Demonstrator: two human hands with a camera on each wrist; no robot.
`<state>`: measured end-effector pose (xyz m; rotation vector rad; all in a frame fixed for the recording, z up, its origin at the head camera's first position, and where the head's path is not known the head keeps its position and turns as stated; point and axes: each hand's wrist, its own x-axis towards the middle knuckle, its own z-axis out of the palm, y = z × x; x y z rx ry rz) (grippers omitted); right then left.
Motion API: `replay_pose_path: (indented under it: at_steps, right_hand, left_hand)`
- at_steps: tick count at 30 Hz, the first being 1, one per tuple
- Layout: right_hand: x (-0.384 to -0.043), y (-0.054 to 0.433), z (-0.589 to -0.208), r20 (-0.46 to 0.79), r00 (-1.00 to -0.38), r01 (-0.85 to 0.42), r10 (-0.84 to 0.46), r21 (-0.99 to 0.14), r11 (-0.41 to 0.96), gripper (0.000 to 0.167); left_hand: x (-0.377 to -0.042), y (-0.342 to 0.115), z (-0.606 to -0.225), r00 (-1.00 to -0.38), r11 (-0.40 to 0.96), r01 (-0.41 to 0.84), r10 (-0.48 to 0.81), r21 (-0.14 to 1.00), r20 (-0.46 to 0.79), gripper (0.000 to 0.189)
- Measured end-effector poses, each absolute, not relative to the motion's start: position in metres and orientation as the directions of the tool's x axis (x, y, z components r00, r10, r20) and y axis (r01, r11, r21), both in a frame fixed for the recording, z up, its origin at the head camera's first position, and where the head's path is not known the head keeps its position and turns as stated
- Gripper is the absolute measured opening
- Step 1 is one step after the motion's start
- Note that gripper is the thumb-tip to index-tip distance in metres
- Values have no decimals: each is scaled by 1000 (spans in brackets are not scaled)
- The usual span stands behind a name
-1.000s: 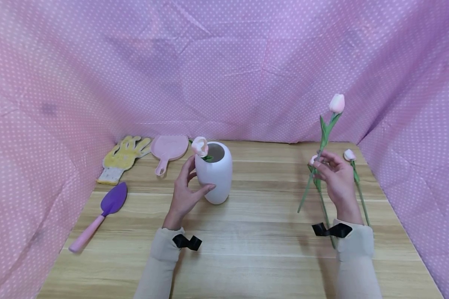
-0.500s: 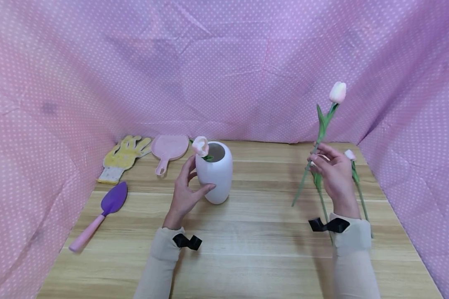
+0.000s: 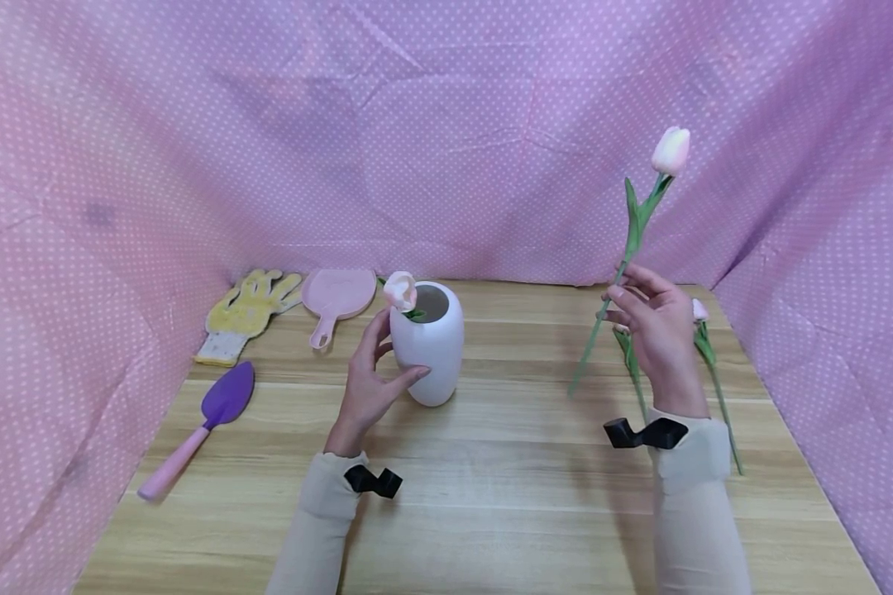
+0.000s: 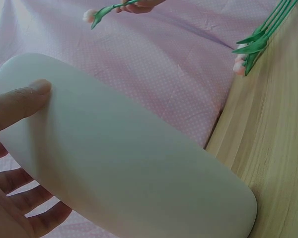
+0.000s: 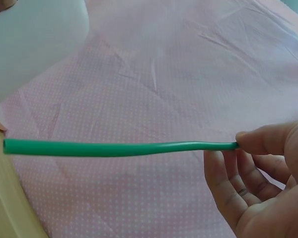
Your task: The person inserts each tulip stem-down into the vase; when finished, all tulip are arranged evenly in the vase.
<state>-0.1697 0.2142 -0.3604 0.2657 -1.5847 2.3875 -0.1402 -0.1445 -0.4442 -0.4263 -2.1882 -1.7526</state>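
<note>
White vase (image 3: 439, 364): stood upright on the wooden table (image 3: 521, 512); judged stiff, smooth and rather slippery, perhaps ceramic and therefore breakable; best taken round the body below the rim, with broad contact; weight not readable.
Left hand (image 3: 365, 392): gripped the vase by its left flank; thumb laid across the front, fingers set apart and bent partly round the far side.
Right hand (image 3: 658, 339): pinched the held tulip (image 3: 671, 152) by the stem, between thumb and fingertips; nearly closed at the pinch, with other fingers loosely bent.
Held tulip: hung tilted above the table, to the right of the vase and well apart from it; judged light, springy in the stem, soft in the petals, probably artificial; best held below the leaves, clear of the bloom.
Vase tulip (image 3: 400, 292): leaned over the left of the rim; lower stem lost inside.
Lying tulips (image 3: 703, 343): rested on the table near the right hand; partly covered by hand and sleeve in the head view; overlapped in the left wrist view, hence hard to count.
Right wrist view: showed bare stem only; bloom out of sight, vase cut off.
</note>
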Motion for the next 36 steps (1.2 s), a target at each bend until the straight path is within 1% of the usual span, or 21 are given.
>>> replay_pose_path:
  at_steps: [7,12,18,23,31,36]
  right_hand:
    - [-175,195,-340,318,-936,-351,149,-825,-443,26]
    - [-179,180,-320,350,-919,-395,183,-793,-463,27]
    - [-183,166,-304,381,-897,-441,224,-746,-499,24]
    - [-185,158,-302,384,-876,-482,292,-731,-483,24]
    - [-187,149,-304,352,-854,-514,383,-680,-523,23]
    - [-188,144,-304,334,-847,-525,414,-650,-549,24]
  left_hand:
    - [-140,-145,-443,-914,216,404,42,889,405,94]
    - [-139,-145,-442,-912,211,406,38,889,408,93]
    - [-139,-144,-442,-909,213,413,40,885,415,94]
    - [-139,-144,-442,-910,210,411,40,887,412,94]
    - [-139,-143,-442,-907,214,418,40,883,419,93]
    - [-139,-143,-443,-906,213,420,39,882,421,94]
